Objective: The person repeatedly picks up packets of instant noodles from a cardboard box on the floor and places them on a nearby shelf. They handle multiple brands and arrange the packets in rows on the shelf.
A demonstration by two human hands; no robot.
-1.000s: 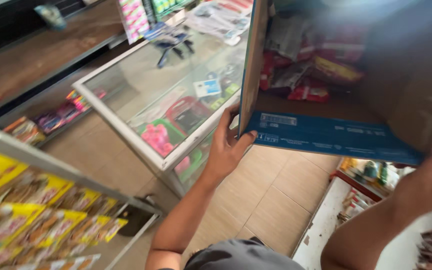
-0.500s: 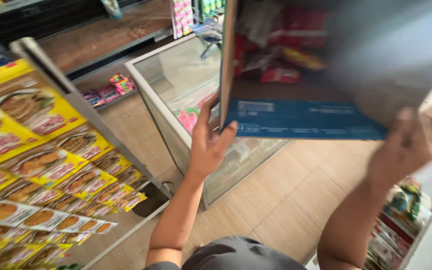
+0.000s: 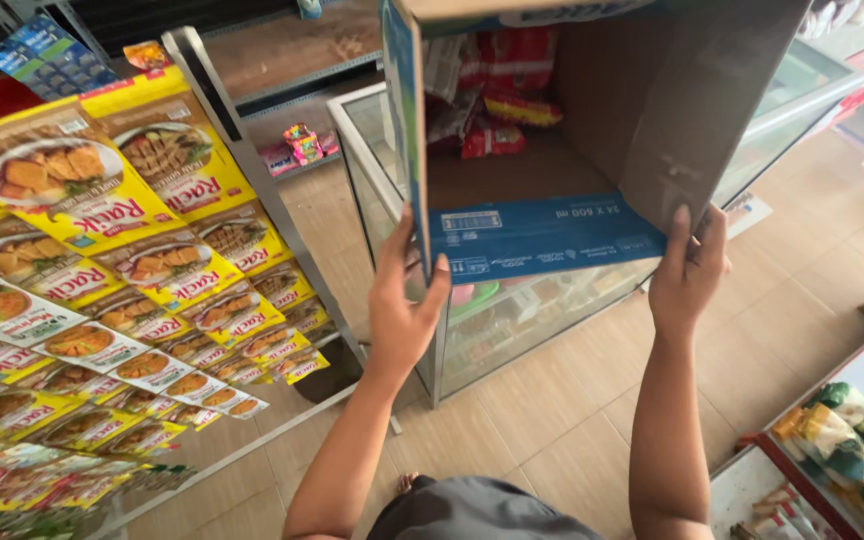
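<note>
Box [image 3: 592,130] held up at 12 o'clock, open side toward camera; left hand [image 3: 404,305] grips its left wall, right hand [image 3: 687,275] the right flap. Red packets [image 3: 497,95] inside. Glass case [image 3: 512,310] behind, sachet rack [image 3: 122,290] at 9.

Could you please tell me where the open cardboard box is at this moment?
In the head view the cardboard box is held up top centre, tipped on its side, left hand and right hand gripping its lower corners, above the glass display case.

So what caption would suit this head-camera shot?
Both hands, left hand and right hand, hold an open cardboard box of packets above a glass counter.
</note>
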